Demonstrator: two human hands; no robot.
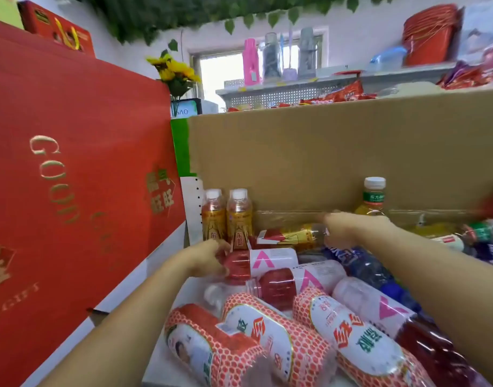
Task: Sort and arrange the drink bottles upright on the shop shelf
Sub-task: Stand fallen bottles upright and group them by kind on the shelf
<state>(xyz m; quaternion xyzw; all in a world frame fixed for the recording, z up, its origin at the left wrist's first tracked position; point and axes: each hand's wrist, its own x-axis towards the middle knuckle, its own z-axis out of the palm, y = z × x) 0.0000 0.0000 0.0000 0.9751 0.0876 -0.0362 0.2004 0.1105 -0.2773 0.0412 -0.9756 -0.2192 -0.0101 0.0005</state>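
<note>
Drink bottles (pixel 295 291) lie in a loose heap on the white shelf (pixel 158 361), covering it from the near edge to the far side. Most are on their sides; three stand upright along the far edge.

A large red gift box (pixel 72 191) with gold lettering bounds the shelf on the left. A brown cardboard panel (pixel 323 152) stands behind the heap at the far side.

Nearest lie three honeycomb-label bottles (pixel 276 339), side by side and touching. Beyond them lie three red-drink bottles (pixel 281 286) with white labels and pink triangles. To their right is a blue bottle (pixel 362 263), also on its side.

The left hand (pixel 209 258) enters from the near left. Its thumb and fingers curl round the red end of the far red-drink bottle (pixel 270 259).

The right hand (pixel 348 230) enters from the near right. Its fingers bend down over one end of a lying gold-label bottle (pixel 290 237), but blur hides whether they close on it.

Two upright gold-label bottles (pixel 239 216) with white caps stand touching at the far left, near the gift box. One upright yellow-drink bottle (pixel 373 196) with a green label stands at the far right, against the cardboard panel.
</note>
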